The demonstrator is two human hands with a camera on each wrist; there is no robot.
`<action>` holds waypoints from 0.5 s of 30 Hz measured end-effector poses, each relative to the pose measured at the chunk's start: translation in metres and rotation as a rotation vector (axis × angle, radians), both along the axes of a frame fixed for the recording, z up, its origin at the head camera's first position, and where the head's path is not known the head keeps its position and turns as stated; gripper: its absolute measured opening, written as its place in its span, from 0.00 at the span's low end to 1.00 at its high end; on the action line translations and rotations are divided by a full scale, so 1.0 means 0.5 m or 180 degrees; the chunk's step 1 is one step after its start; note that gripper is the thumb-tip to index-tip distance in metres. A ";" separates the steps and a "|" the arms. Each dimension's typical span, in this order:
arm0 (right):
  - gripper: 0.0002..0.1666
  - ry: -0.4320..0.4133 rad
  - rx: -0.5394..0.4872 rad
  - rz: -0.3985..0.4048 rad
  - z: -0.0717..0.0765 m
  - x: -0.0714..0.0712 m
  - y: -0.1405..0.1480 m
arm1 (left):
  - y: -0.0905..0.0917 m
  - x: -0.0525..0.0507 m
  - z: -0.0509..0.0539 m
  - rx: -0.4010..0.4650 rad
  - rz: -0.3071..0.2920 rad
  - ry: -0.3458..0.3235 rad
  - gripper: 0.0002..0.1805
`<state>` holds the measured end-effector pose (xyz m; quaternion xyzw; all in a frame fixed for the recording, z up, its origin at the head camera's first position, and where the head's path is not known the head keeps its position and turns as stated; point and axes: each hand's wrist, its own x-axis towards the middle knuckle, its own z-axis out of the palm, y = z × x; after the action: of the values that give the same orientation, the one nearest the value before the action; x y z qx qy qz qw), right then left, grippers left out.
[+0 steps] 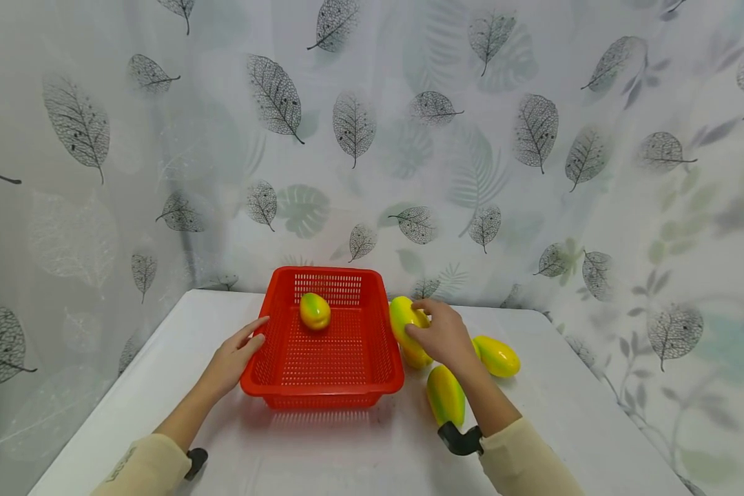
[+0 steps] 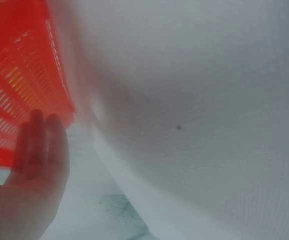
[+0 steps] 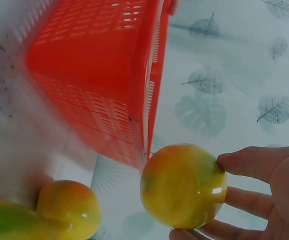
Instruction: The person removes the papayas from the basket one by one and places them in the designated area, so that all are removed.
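A yellow-and-green papaya (image 1: 403,318) is held by my right hand (image 1: 448,334), just outside the basket's right rim. In the right wrist view the thumb and fingers grip this papaya (image 3: 182,187) from the side, its rounded end showing. My left hand (image 1: 229,362) rests at the left side of the red plastic basket (image 1: 322,390). In the left wrist view its fingers (image 2: 58,140) lie fairly straight along the perforated wall. Inside the basket, toward the back left, lies one papaya (image 1: 315,311).
Beside the basket's right wall, another papaya (image 1: 417,357) lies under the held one. More papayas sit near my right forearm, one in front (image 1: 445,394) and one to the right (image 1: 499,357), partly hidden. A leaf-print curtain (image 1: 372,138) hangs behind the white table (image 1: 347,455).
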<state>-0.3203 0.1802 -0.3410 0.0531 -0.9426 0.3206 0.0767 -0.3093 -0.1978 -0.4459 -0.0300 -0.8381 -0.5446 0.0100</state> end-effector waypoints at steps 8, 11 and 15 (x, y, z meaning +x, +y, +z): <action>0.29 -0.0017 0.0112 -0.0039 -0.008 0.013 0.022 | 0.002 0.001 0.001 -0.0019 -0.0011 0.0012 0.32; 0.29 -0.0035 0.0133 -0.0060 -0.010 0.017 0.029 | 0.001 0.001 0.000 -0.0023 -0.0009 0.0017 0.32; 0.29 -0.0081 0.0132 -0.0087 -0.016 0.025 0.039 | 0.000 0.000 -0.003 -0.0039 -0.0001 0.0008 0.32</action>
<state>-0.3079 0.1996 -0.3488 0.0377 -0.9506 0.3006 0.0680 -0.3092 -0.1980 -0.4475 -0.0309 -0.8414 -0.5395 0.0109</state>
